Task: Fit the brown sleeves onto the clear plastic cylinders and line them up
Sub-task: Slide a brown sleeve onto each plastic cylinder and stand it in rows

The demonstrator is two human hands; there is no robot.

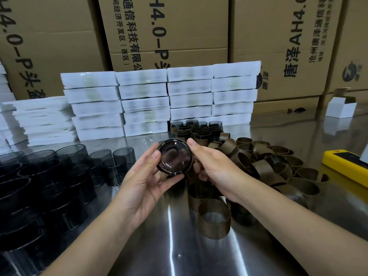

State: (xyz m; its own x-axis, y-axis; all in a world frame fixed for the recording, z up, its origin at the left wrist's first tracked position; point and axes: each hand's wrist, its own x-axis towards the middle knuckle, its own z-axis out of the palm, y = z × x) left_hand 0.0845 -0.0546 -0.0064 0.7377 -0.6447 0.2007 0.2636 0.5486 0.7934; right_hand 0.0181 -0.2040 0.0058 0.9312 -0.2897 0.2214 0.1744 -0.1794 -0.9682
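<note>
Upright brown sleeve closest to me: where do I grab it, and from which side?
Probably from above: the brown sleeve stands upright on the steel table, open end up, so pinch its thin wall at the near rim, one finger inside. Free the right hand from the clear cylinder first.

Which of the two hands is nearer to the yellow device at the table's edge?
Right. The right hand sits left of the yellow device, past the loose brown sleeves; the left hand is farther left.
</note>
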